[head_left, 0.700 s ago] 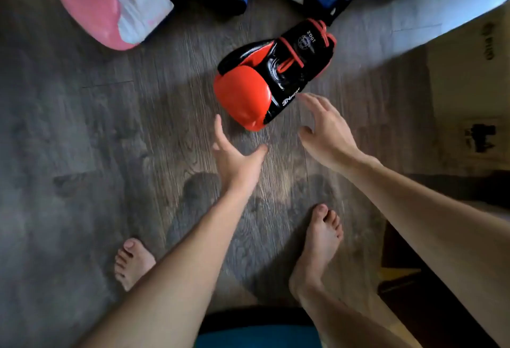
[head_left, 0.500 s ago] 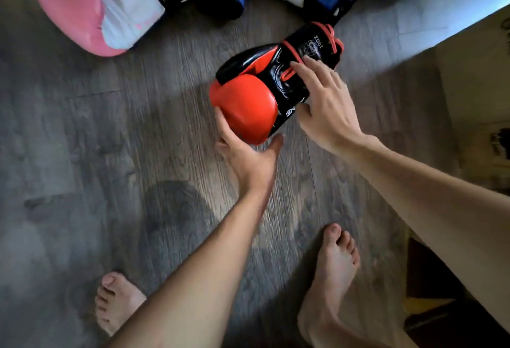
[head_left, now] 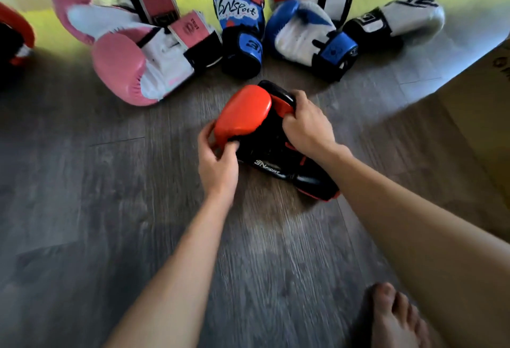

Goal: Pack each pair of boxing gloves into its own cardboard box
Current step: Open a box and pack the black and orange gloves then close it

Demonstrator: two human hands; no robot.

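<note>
Grey-brown plank floor (head_left: 82, 209), sunlit along the top of the frame, with boxing gloves strewn across the upper half. At the centre the left hand (head_left: 218, 162) curls round the lower edge of the red padded end of a red-and-black glove (head_left: 248, 110). The right hand (head_left: 306, 126) closes over its upper side by the thumb piece, so both hands have hold of this one glove.

The leather looks glossy and both grips sit at the padded end. I'd judge the cuff could swing down, or the glove slip, once it is carried. It lies between the two hands, cuff pointing to the lower right under the right forearm. I cannot tell whether the cuff rests on the floor.

Further out, a wrong pairing looks possible. The likely mate, a red glove (head_left: 13, 38), is half cut off at the left edge and well apart, while a blue-and-black glove (head_left: 240, 30) lies just above the hands. The cardboard box (head_left: 483, 126) shows only a wall at the right edge, and its opening is out of view.
</note>
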